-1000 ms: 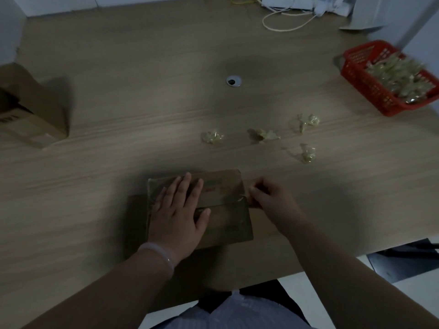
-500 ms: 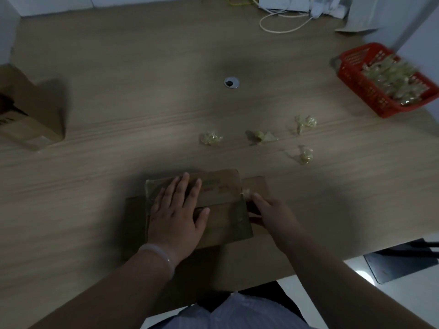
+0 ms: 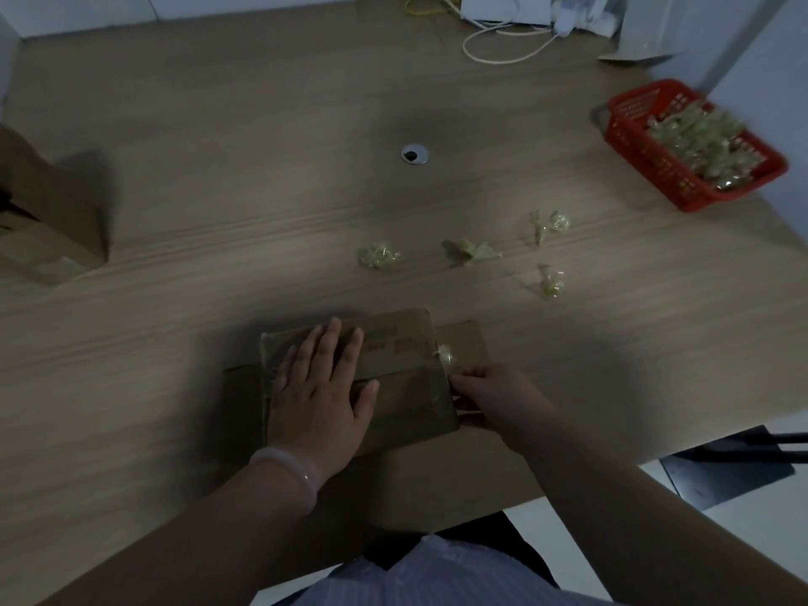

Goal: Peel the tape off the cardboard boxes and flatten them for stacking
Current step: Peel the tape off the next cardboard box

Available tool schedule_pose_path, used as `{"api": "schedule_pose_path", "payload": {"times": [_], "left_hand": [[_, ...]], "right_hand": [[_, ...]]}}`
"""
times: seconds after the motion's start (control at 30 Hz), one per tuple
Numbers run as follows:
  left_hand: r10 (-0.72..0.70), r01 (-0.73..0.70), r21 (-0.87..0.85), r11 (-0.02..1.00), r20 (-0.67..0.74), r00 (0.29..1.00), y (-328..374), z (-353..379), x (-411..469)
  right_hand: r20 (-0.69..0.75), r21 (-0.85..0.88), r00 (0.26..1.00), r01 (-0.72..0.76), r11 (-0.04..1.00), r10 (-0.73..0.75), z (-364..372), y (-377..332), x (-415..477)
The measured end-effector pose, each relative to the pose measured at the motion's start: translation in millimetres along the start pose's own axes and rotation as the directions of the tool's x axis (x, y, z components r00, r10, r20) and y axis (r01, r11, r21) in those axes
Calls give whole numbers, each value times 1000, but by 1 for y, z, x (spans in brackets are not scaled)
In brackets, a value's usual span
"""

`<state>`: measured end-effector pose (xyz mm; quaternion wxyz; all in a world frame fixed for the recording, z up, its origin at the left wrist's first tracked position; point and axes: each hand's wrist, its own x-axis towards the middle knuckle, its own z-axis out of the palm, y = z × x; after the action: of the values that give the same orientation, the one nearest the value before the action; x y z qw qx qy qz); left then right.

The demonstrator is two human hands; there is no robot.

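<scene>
A wooden table carries a round cable grommet at twelve o'clock from the view's middle, a looped white cable at one o'clock, and a red plastic basket at two o'clock near its right edge.

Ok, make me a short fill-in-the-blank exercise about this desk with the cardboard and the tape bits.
1. The left hand presses flat on the cardboard box while the right hand pinches ____ at the box's right edge.
2. Away from the box, ____ crumpled wads lie on the bare table.
3. More wads fill a basket coloured ____.
Missing words: tape; four; red.
</scene>
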<state>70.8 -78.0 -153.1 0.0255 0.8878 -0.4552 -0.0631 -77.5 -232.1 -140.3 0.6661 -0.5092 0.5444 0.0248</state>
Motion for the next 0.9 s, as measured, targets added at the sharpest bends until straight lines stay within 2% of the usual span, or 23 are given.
{"api": "schedule_pose_path", "payload": {"times": [0.2, 0.27, 0.33, 0.4, 0.47, 0.67, 0.73, 0.9], "left_hand": [[-3, 3, 5, 1000, -5, 1000, 0, 0, 1], [-8, 8, 6, 1000, -3, 1000, 0, 0, 2], [-14, 14, 11, 1000, -6, 1000, 0, 1, 3], [-16, 16, 16, 1000, -10, 1000, 1, 1, 3], [-14, 14, 14, 1000, -10, 1000, 2, 1, 3], [-11, 11, 6, 1000, -26, 1000, 3, 0, 3], [-14, 14, 9, 1000, -26, 1000, 3, 0, 2], [-6, 6, 11, 1000, -17, 1000, 1, 2, 3]], "right_hand": [[1, -239, 998, 56, 969, -57, 1, -8, 4], [7, -145, 999, 38, 989, -38, -1, -6, 6], [20, 68, 1000, -8, 998, 7, -2, -3, 4], [21, 267, 1000, -26, 963, 22, -4, 1, 1], [-24, 341, 999, -15, 940, 24, -9, 6, -3], [61, -40, 998, 0, 999, 2, -17, 17, -22], [51, -79, 999, -13, 997, 17, -17, 16, -25], [79, -42, 995, -53, 998, 56, -18, 16, -27]]}}
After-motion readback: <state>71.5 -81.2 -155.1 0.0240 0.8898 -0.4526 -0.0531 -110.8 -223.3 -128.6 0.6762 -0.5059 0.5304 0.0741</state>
